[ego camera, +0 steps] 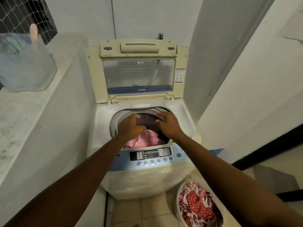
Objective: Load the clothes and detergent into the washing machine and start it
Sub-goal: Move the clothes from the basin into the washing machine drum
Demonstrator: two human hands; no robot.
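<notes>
A cream top-loading washing machine (101,122) stands in front of me with its lid (139,76) raised upright. Inside the drum lie a pink garment (146,140) and a dark brown garment (147,120). My left hand (131,126) and my right hand (167,124) reach into the drum opening, fingers curled on either side of the dark garment, pressing or gripping it. The control panel (150,156) runs along the machine's front edge. A white basket (178,200) holding red and white patterned clothes (195,205) stands on the floor at the lower right.
A clear plastic container (27,66) with a pink-capped item sits on the white ledge (21,115) to the left. Walls close in on both sides of the machine. A dark door edge (265,154) shows at the right.
</notes>
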